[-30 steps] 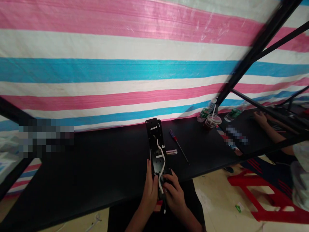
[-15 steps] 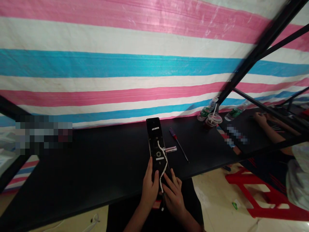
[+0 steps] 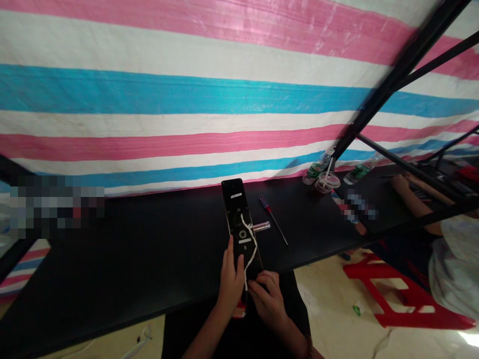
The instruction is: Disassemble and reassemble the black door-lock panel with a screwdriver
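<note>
A long black panel-like device (image 3: pixel 235 199) lies on the black table, reaching over its front edge towards me. My left hand (image 3: pixel 231 276) grips the lower left side of the device, thumb on top. A white cable (image 3: pixel 255 244) curves down the device's face towards my hands. My right hand (image 3: pixel 268 296) is at the lower right edge, fingers bent together near the cable's lower end; what they pinch is too small to make out. To the right lie a silver door-handle-like lever (image 3: pixel 262 227) touching the device, and a screwdriver (image 3: pixel 274 219) with a red and clear handle.
Plastic bottles (image 3: pixel 313 172) and a lidded cup with a straw (image 3: pixel 327 183) stand at the back right. Black metal bars (image 3: pixel 377 107) cross the right side. Another person's arm (image 3: pixel 415 199) rests on the far right table, above a red stool (image 3: pixel 381 294). A striped sheet hangs behind.
My right hand's fingers have drawn in from spread to bent together beside the cable's lower end. My left hand keeps its hold. The view has shifted slightly.
</note>
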Available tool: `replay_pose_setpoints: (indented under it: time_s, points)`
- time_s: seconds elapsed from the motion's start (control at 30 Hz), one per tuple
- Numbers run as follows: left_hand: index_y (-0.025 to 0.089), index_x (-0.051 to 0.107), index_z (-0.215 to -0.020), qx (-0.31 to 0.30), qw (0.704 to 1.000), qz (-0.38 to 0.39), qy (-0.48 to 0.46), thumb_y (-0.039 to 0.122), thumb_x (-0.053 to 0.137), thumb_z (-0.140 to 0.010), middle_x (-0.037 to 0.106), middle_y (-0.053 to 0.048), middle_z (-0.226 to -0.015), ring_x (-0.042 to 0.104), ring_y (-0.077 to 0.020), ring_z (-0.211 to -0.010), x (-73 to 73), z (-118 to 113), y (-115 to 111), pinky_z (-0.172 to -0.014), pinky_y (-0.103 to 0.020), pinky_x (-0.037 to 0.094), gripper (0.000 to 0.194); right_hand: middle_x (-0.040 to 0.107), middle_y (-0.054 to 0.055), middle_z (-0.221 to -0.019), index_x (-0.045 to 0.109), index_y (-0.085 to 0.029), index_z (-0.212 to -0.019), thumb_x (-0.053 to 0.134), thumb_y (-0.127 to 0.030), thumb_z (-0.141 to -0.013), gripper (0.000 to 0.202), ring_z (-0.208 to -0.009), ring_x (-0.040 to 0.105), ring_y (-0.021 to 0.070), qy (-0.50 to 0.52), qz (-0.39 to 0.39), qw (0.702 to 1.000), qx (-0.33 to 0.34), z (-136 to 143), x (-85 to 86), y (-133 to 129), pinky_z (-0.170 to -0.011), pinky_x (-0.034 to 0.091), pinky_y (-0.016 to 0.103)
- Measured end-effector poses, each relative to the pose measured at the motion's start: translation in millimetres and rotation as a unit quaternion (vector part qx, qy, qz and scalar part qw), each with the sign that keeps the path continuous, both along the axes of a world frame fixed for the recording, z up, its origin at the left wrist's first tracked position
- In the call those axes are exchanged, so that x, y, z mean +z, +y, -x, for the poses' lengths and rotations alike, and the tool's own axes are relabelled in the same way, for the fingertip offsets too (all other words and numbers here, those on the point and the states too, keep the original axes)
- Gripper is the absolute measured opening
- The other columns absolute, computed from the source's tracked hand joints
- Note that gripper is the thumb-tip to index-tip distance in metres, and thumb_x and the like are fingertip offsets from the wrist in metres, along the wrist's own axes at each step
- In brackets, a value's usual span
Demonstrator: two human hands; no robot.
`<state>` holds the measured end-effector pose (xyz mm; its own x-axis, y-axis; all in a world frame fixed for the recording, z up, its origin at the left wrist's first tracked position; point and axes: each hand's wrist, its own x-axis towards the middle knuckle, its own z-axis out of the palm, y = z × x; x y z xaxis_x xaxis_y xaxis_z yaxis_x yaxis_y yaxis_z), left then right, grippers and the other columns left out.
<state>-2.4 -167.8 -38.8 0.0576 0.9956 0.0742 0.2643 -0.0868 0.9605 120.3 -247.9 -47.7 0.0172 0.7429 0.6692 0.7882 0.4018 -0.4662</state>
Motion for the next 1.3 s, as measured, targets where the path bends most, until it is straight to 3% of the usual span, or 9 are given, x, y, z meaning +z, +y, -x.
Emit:
replay_pose_setpoints:
  time_s: [0.2,0.43,0.67,0.87,1.0,1.1,1.2,1.27,1.3]
  points:
    - [0.018,0.025,-0.159,-0.024,1.000,-0.001,0.011,0.037,0.040,-0.101,0.050,-0.017,-0.146,0.049,-0.0278,-0.136,3.7,2.5,1.1,-0.111,-0.047,0.042,0.063,0.064,0.002,-0.073,0.070,-0.022,-0.103,0.066,-0.014,-0.091,0.014,-0.077,0.059,0.0205,-0.015,0.017,1.000,0.013,-5.4,7.5,2.3,-0.071,0.050,0.036]
    - [0.021,0.019,-0.161,-0.023,1.000,-0.004,0.004,0.036,0.039,-0.102,0.049,-0.016,-0.147,0.048,-0.0272,-0.136,6.3,-0.7,0.5,-0.114,-0.048,0.038,0.064,0.069,0.007,-0.089,0.068,-0.021,-0.114,0.059,-0.009,-0.094,0.026,-0.092,0.059,0.0230,-0.004,0.078,0.996,0.045,-7.6,18.2,-6.4,-0.079,0.055,0.038]
    - [0.021,0.019,-0.161,-0.024,1.000,-0.017,0.007,0.037,0.042,-0.101,0.050,-0.016,-0.148,0.048,-0.0281,-0.138,3.1,0.6,0.6,-0.114,-0.048,0.039,0.066,0.062,0.005,-0.077,0.068,-0.022,-0.103,0.059,-0.008,-0.092,0.019,-0.080,0.057,0.0218,0.052,0.023,0.998,-0.004,6.2,5.5,-1.6,-0.068,0.053,0.035]
    - [0.023,0.023,-0.159,-0.032,0.999,-0.022,0.012,0.040,0.050,-0.098,0.049,-0.015,-0.148,0.048,-0.0279,-0.137,5.8,5.2,1.0,-0.114,-0.048,0.039,0.069,0.059,0.004,-0.077,0.067,-0.022,-0.090,0.066,-0.013,-0.088,0.009,-0.077,0.056,0.0214,0.016,0.088,0.996,0.001,1.4,8.7,3.4,-0.064,0.051,0.034]
    - [0.026,0.030,-0.157,-0.037,0.999,-0.008,0.012,0.040,0.047,-0.099,0.055,-0.012,-0.140,0.053,-0.0264,-0.131,8.5,6.2,0.1,-0.112,-0.048,0.041,0.062,0.066,0.007,-0.097,0.059,-0.021,-0.128,0.079,-0.021,-0.080,0.052,-0.087,0.060,0.0229,0.003,0.169,0.982,0.089,-21.1,22.5,-1.3,-0.073,0.056,0.036]
    - [0.026,0.030,-0.157,-0.027,1.000,0.004,0.009,0.040,0.042,-0.100,0.054,-0.011,-0.140,0.053,-0.0251,-0.132,9.1,5.6,-1.8,-0.113,-0.047,0.041,0.059,0.068,0.009,-0.106,0.055,-0.023,-0.136,0.083,-0.033,-0.078,0.065,-0.093,0.062,0.0239,-0.015,0.173,0.972,0.158,-53.9,28.8,1.3,-0.077,0.057,0.037]
    - [0.026,0.029,-0.157,-0.024,1.000,0.008,0.007,0.039,0.039,-0.102,0.053,-0.011,-0.141,0.051,-0.0241,-0.133,8.6,4.9,-3.3,-0.115,-0.048,0.039,0.058,0.068,0.007,-0.101,0.062,-0.022,-0.127,0.078,-0.037,-0.084,0.049,-0.092,0.064,0.0227,-0.017,0.188,0.976,0.113,-92.5,37.0,31.2,-0.079,0.057,0.036]
    - [0.026,0.028,-0.158,-0.025,1.000,0.006,0.006,0.039,0.038,-0.103,0.052,-0.011,-0.141,0.050,-0.0237,-0.134,8.0,4.8,-3.3,-0.116,-0.048,0.037,0.058,0.069,0.009,-0.105,0.068,-0.019,-0.111,0.070,-0.031,-0.091,0.024,-0.096,0.066,0.0215,-0.041,0.265,0.963,0.000,-114.0,47.1,68.6,-0.087,0.055,0.034]
    - [0.026,0.027,-0.158,-0.025,1.000,0.006,0.007,0.039,0.038,-0.103,0.053,-0.011,-0.140,0.051,-0.0237,-0.133,7.7,5.0,-3.1,-0.116,-0.048,0.037,0.058,0.069,0.008,-0.105,0.069,-0.019,-0.109,0.065,-0.031,-0.094,0.020,-0.095,0.067,0.0202,-0.061,0.323,0.942,-0.062,-121.9,52.9,90.5,-0.088,0.054,0.032]
